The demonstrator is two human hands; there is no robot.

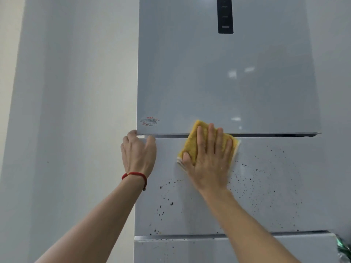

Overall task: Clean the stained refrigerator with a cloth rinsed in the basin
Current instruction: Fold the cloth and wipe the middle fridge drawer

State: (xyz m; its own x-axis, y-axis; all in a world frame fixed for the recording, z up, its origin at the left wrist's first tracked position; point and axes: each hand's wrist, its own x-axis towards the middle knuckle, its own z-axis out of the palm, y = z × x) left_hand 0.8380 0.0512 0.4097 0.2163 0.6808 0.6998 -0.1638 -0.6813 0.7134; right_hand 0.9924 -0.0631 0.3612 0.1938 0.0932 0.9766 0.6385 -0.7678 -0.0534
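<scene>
**Wiping the middle door, most spots still to go**

My yellow cloth lies flat against the refrigerator, at the top of the middle door and lapping over the seam onto the lower edge of the upper door. My right hand presses it there with fingers spread straight, palm on the fabric. My left hand hooks its curled fingers over the top left corner of the middle door, at the seam, bracing.

I judge the job early to midway. The patch around and just left of the cloth looks free of marks, but dark specks scatter widely to the right of my right hand, and more run below it toward the door's bottom left. The bottom drawer shows a few faint marks too. The upper door looks unspotted; it carries a red label and a dark control panel. The basin is out of view, so I cannot tell when a rinse is due.
</scene>
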